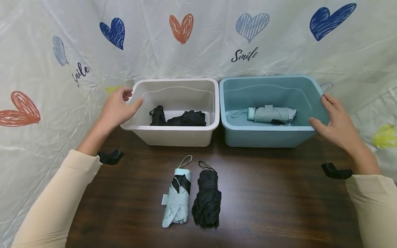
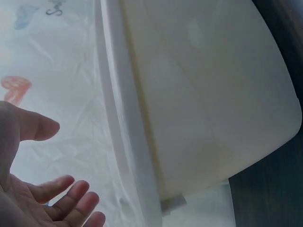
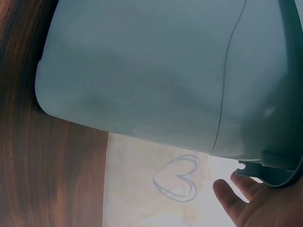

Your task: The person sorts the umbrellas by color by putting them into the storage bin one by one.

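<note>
My left hand [image 1: 119, 106] is at the left end of a white plastic bin [image 1: 180, 136], thumb and fingers spread. In the left wrist view that hand [image 2: 52, 179] is apart from the bin's rim. My right hand [image 1: 339, 125] is at the right end of a blue plastic bin [image 1: 263, 138], fingers extended along the outside of its rim and thumb over the near corner. Inside the white bin lie a small black folded item [image 1: 158, 116] and a black folded bundle [image 1: 189, 119]. A light blue folded umbrella [image 1: 271, 113] lies in the blue bin.
In front of the bins, a light blue folded umbrella [image 1: 176, 203] and a black folded umbrella [image 1: 206, 203] lie side by side on the dark wooden table [image 1: 273, 206], wrist loops pointing at the bins. Behind hangs a white sheet [image 1: 211, 44] printed with hearts.
</note>
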A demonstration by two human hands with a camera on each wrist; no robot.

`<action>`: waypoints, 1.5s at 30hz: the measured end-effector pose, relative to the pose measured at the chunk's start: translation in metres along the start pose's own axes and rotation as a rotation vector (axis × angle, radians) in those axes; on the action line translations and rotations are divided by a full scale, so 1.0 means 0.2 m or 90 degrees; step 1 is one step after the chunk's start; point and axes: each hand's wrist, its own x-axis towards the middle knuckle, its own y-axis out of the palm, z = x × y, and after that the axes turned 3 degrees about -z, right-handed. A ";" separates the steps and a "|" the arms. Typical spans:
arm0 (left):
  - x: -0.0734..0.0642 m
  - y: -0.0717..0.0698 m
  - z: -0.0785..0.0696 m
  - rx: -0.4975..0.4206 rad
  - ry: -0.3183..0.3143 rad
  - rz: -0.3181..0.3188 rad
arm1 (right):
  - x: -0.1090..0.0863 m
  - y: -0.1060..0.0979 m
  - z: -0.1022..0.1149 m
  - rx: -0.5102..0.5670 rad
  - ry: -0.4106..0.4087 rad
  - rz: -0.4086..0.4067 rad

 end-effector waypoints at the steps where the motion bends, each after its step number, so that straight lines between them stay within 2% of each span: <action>1: -0.02 0.00 0.01 -0.005 0.004 -0.009 | 0.00 0.00 0.00 0.000 0.000 0.001; 12: -0.23 -0.05 0.05 -0.060 0.012 -0.073 | -0.01 0.00 0.01 0.000 0.004 0.002; 23: -0.39 -0.07 0.12 -0.094 -0.012 -0.091 | -0.01 0.01 0.00 -0.003 0.009 0.001; 28: -0.47 -0.04 0.15 -0.077 -0.005 -0.097 | 0.00 0.01 -0.01 -0.005 0.010 0.001; 34: -0.59 0.04 0.13 -0.064 0.008 -0.106 | 0.01 0.01 -0.01 -0.007 0.009 0.001; 38: -0.66 0.10 0.11 -0.064 0.016 -0.076 | 0.01 0.00 0.00 -0.007 0.011 0.000; 41: -0.71 0.16 0.11 -0.064 0.009 -0.031 | 0.00 0.00 0.00 -0.012 0.015 -0.002; 45: -0.77 0.28 0.13 -0.054 -0.014 0.038 | 0.00 0.00 0.00 -0.011 0.016 0.000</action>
